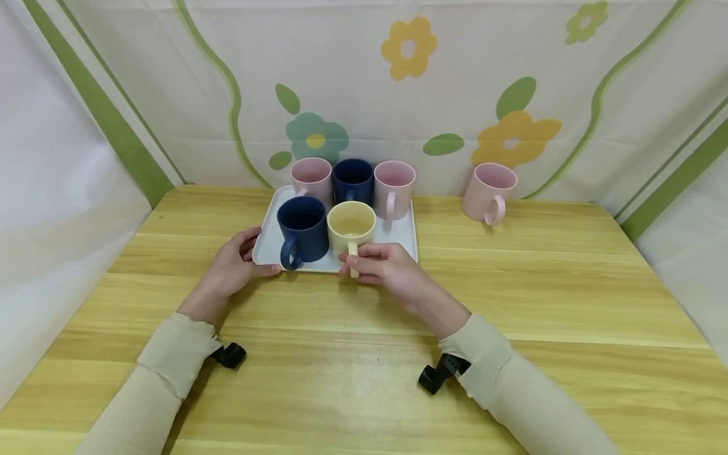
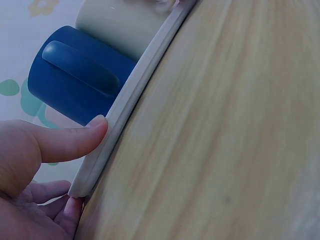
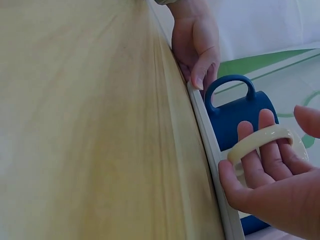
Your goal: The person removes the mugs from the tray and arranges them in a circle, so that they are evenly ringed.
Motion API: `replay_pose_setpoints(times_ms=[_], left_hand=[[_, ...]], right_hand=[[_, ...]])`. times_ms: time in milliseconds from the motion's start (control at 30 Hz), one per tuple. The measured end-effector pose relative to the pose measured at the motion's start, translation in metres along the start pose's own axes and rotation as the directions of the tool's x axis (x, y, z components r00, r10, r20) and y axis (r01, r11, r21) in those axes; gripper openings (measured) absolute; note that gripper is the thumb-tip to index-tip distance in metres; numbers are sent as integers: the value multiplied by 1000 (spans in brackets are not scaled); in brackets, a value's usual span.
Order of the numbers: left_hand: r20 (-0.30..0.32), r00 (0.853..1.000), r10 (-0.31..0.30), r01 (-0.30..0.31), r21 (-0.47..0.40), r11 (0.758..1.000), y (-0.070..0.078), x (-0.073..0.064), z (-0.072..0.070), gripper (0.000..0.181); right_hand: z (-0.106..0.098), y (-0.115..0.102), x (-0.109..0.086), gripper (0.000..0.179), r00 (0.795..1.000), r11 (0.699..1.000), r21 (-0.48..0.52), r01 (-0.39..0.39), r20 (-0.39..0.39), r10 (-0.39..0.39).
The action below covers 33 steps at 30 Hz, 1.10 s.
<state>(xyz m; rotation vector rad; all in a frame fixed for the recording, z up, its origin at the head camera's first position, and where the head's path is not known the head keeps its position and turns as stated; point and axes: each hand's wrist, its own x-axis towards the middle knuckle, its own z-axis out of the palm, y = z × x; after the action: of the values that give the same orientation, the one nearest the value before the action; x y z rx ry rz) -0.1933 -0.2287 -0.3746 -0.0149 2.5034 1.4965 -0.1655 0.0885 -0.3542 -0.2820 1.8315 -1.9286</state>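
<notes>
- The left hand (image 1: 233, 262) is gripping the white tray (image 1: 406, 234) at its near left corner, thumb pressing on the rim, other fingers curling around and under it, partly hidden by the corner.
- Over at the tray's near edge, the right hand (image 1: 387, 268) is holding the yellow mug (image 1: 344, 244) by its handle, fingers passing through the loop; the right wrist view is cutting off the thumb at its edge, so its touch is hard to make out.
- That yellow mug is standing upright in the tray's front row, the hand covering its lower right side; whether its base is touching the tray cannot be told.
- Just left of it, also on the tray, a front navy mug (image 1: 311, 243) is turning its handle to the near edge.
- Along the tray's back row, a left pink mug (image 1: 320, 189), a middle navy mug (image 1: 361, 188) and a right pink mug (image 1: 400, 196) are standing, the first two losing their lower parts behind the front row.
- A lone pink mug (image 1: 482, 199) is standing well right of the tray on the wooden surface (image 1: 341, 354).
- Under the right hand, the right wrist view is showing only a dark blue sliver.
</notes>
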Motion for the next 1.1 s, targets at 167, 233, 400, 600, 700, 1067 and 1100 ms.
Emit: replay_pose_setpoints(times_ms=[167, 233, 400, 600, 700, 1067, 1100], left_hand=[[0, 1000, 8, -8, -1, 1000, 1, -1, 0, 106], [3, 1000, 4, -4, 4, 1000, 0, -2, 0, 106], [7, 1000, -5, 5, 2, 1000, 0, -2, 1, 106], [13, 1000, 5, -5, 7, 1000, 0, -1, 1, 106], [14, 1000, 11, -11, 18, 1000, 0, -1, 0, 106], [11, 1000, 16, -16, 30, 999, -1, -3, 1, 105], [10, 1000, 17, -17, 30, 999, 0, -2, 1, 105]], right_hand=[[-6, 0, 1, 32, 999, 999, 37, -11, -38, 13], [-8, 0, 2, 30, 999, 999, 37, -18, -50, 20], [-10, -3, 1, 26, 995, 998, 42, -43, -85, 46], [-16, -6, 0, 25, 994, 996, 66, -60, -92, 66], [-20, -6, -1, 26, 994, 996, 72, -60, -83, 66], [-30, -11, -6, 27, 996, 999, 41, -28, -84, 32], [-32, -12, -6, 27, 996, 999, 38, -23, -88, 27]])
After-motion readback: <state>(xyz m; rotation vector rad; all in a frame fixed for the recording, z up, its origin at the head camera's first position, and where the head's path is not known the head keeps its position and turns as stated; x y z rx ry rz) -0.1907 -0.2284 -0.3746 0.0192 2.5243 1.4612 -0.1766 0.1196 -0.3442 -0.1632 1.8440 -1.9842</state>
